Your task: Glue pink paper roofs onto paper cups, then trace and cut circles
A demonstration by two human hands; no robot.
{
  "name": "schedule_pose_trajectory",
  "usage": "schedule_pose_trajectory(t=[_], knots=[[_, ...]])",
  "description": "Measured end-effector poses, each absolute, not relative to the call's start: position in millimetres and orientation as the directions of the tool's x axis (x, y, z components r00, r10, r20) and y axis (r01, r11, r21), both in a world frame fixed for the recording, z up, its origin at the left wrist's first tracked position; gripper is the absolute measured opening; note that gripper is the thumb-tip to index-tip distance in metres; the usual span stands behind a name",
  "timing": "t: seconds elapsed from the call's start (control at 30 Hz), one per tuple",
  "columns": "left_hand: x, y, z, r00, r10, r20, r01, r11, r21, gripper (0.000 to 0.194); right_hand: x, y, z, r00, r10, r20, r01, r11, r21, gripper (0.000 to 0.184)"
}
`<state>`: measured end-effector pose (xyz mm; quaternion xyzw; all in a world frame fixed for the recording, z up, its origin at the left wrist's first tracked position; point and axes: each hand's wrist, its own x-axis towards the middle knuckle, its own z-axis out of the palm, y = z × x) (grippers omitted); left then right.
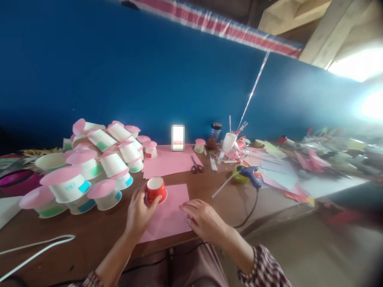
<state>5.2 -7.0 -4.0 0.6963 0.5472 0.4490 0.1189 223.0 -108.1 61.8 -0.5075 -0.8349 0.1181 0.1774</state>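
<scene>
My left hand (141, 213) is wrapped round a red paper cup (156, 192), which stands upside down on a sheet of pink paper (172, 219). The thumb lies on the cup's near side and the fingers on its left. Flat on the sheet's right edge rests my right hand (203, 219), its fingers stretched out and holding nothing. Behind the cup lies a larger pink sheet (167, 159) with black-handled scissors (196, 165) on its right edge.
Left is a heap of white paper cups (113, 163) with pink paper discs. To the right are a blue glue gun (251, 173) with its cable, a roll of yellow-green tape (239, 177), markers (213, 163) and a lidded jar (215, 135). A white cord (38, 251) crosses the near left.
</scene>
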Motion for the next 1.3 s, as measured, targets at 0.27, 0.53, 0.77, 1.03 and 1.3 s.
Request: schedule_pose_trajectory(t=[0.27, 0.53, 0.77, 1.03, 1.3], knots=[[6.1, -7.9, -1.7, 0.001, 0.878, 0.478, 0.647, -0.365, 0.669, 0.053, 222.7, -146.8, 62.3, -0.409, 0.892, 0.194, 0.727, 0.447, -0.521, 0.032], [6.4, -7.0, -1.9, -0.007, 0.871, 0.491, 0.631, -0.377, 0.678, 0.053, 236.9, -124.9, 81.8, -0.466, 0.877, 0.113, 0.806, 0.474, -0.355, 0.027], [6.0, -7.3, 0.2, -0.007, 0.895, 0.445, 0.64, -0.338, 0.69, 0.057, 242.0, -105.3, 86.8, -0.539, 0.842, 0.032, 0.814, 0.53, -0.237, 0.03], [5.5, -9.3, 3.0, -0.03, 0.946, 0.323, 0.645, -0.229, 0.729, 0.064, 280.7, -70.6, 102.8, -0.419, 0.907, -0.039, 0.894, 0.405, -0.193, 0.033], [6.0, -8.7, 1.5, -0.025, 0.943, 0.333, 0.628, -0.245, 0.739, 0.061, 337.4, -12.8, 106.9, 0.058, 0.984, -0.167, 0.998, -0.056, 0.013, 0.019]])
